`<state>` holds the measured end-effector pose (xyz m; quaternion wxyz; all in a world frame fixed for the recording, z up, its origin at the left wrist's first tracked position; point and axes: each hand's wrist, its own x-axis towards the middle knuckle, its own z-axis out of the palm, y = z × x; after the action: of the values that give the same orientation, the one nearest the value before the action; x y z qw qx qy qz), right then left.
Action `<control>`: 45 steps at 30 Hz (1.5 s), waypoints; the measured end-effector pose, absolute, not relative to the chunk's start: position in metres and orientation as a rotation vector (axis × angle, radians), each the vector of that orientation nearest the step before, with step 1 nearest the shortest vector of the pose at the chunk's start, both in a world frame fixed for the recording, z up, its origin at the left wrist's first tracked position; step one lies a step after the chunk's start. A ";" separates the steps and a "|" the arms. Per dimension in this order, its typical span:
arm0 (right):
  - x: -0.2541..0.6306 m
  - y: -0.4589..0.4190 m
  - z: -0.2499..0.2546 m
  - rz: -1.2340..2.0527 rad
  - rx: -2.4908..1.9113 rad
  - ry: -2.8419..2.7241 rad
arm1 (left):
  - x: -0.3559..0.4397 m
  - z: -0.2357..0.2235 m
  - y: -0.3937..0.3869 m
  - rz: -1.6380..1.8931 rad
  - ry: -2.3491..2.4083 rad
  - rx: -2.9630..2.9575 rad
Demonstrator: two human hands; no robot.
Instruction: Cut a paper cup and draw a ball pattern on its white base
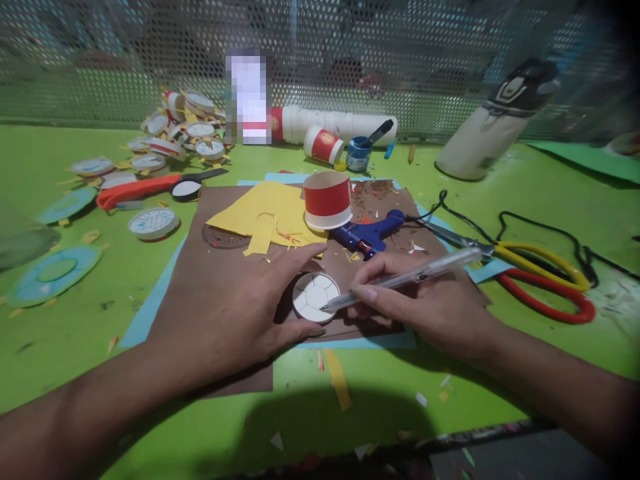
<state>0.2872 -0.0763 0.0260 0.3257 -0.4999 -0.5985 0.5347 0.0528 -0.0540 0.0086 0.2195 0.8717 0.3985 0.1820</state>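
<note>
At the far left of the green table [45,353], two turquoise paper discs [63,270] lie flat, one beyond the other. Next comes a loose heap of white-faced paper discs [199,130], many fringed with yellow tabs. Nearer, an orange utility knife [143,191] lies slantwise, a white disc speckled with blue [153,223] in front of it and a black-rimmed roll [187,191] just beside its blade end.

A light blue sheet [150,310] shows under brown paper [193,267]. Over the brown paper, the left hand [245,300] is half open, fingers and thumb curved around the left side of a small white disc [314,293]; how firmly they press it, I cannot tell. Behind that hand lies cut yellow paper [273,203]. The small disc rests on the brown paper between the two hands, its face ruled with dark lines like a football's panels.

Behind it stands a cut-down red and white paper cup [327,200]; farther back, stacked paper cups [345,123] lie on their side, with a blue paint jar [359,157] before them. A dark blue glue gun [367,233] lies just beyond the right hand [420,293], which grasps a clear pen [415,273], its tip at the disc's face. Rightmost are scissors [545,267] with yellow and red handles, and behind them a black-capped bottle [475,140].
</note>
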 end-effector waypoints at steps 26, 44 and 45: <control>0.285 -0.077 0.027 1.409 -1.333 -1.574 | 0.053 0.009 -0.054 0.449 1.062 2.444; 0.286 -0.076 0.025 1.415 -1.291 -1.615 | 0.048 0.007 -0.054 0.452 1.075 2.375; 0.286 -0.076 0.025 1.406 -1.293 -1.625 | 0.048 0.007 -0.054 0.456 1.075 2.353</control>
<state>0.2861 -0.0765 0.0249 0.3116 -0.4899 -0.6157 0.5328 0.0481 -0.0538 0.0069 0.2545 0.8662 0.3959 0.1678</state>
